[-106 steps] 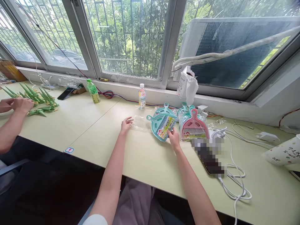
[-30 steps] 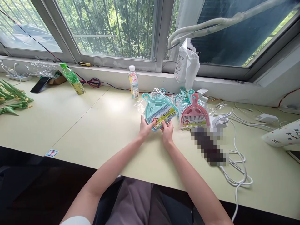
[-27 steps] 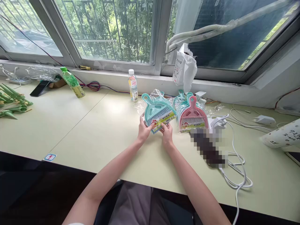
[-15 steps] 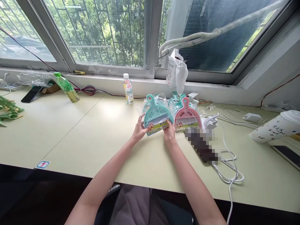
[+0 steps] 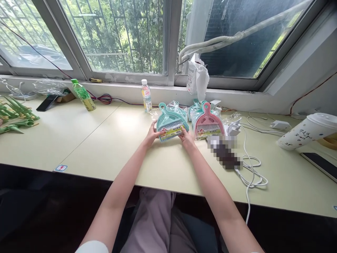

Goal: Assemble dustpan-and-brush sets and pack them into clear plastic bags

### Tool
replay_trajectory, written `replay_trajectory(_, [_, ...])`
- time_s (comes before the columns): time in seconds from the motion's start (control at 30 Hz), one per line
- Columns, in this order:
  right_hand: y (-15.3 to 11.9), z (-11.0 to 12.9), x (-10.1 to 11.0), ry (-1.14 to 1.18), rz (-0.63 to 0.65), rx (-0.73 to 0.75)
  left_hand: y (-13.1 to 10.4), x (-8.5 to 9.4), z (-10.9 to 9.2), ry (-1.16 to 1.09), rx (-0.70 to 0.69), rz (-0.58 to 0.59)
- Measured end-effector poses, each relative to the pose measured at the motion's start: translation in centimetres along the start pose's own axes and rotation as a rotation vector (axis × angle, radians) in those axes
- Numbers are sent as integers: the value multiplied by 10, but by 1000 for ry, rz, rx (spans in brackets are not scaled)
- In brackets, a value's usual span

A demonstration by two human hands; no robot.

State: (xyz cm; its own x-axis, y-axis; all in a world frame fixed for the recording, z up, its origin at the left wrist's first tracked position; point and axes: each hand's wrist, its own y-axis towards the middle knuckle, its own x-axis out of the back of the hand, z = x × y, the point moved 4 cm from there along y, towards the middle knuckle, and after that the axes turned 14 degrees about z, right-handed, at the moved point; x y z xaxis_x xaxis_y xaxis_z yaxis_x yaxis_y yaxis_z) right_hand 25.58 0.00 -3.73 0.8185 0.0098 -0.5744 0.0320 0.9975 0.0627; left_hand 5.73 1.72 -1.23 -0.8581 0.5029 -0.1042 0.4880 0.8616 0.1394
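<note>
Between my hands is a teal dustpan and brush set [image 5: 172, 117] in clear wrap, its printed label towards me and its looped handle pointing at the window. My left hand [image 5: 152, 134] is closed on its lower left edge, thumb over the front. On the lower right, my right hand [image 5: 187, 138] grips the set beside the label. Just to the right lies a pink dustpan and brush set [image 5: 209, 121], also wrapped. More teal sets [image 5: 196, 107] are behind these, partly hidden.
A clear bottle [image 5: 146, 96] and a green bottle [image 5: 83, 95] stand near the sill. At right are a blurred-out dark device [image 5: 226, 154], white cables [image 5: 252, 181], a tilted white cup [image 5: 308, 131] and a phone [image 5: 319, 165]. Green stalks [image 5: 18, 114] lie far left.
The view has shifted, so the table sits slightly higher in the picture. Both hands still hold the teal set, which is now a little further left relative to the pink one.
</note>
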Motion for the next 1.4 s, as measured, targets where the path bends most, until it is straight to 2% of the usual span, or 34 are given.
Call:
replay_trajectory(0.1, [-4, -1, -9, -56, 64, -13, -7, 7, -1, -52, 10, 19])
replay_trajectory(0.23, [-9, 2, -13, -100, -17, 86, -11, 7, 0, -70, 11, 123])
replay_trajectory(0.33, [-11, 5, -14, -98, -26, 143, -8, 2, 2, -118, 5, 179])
replay_trajectory(0.5, [-11, 6, -11, -99, -58, 132, -1, -3, 7, -122, 69, 171])
replay_trajectory(0.73, [-7, 8, -4, -67, -86, 130, -6, -5, 13, -60, 133, 261])
replay_trajectory(0.83, [-9, 7, -6, -39, -99, 113, -6, -2, 12, -93, 151, 260])
replay_trajectory(0.97, [-13, 10, -12, -16, -100, 164, -4, 2, 5, -140, 107, 186])
replay_trajectory(1.1, [-14, 12, -13, -50, -95, 200, -5, -4, 1, -121, 91, 197])
replay_trajectory(1.3, [-10, 7, -7, -14, -108, 93, -7, -12, -4, -90, 62, 206])
replay_trajectory(1.4, [-11, 6, -11, -23, -35, 86, -6, -14, -4, -86, 54, 193])
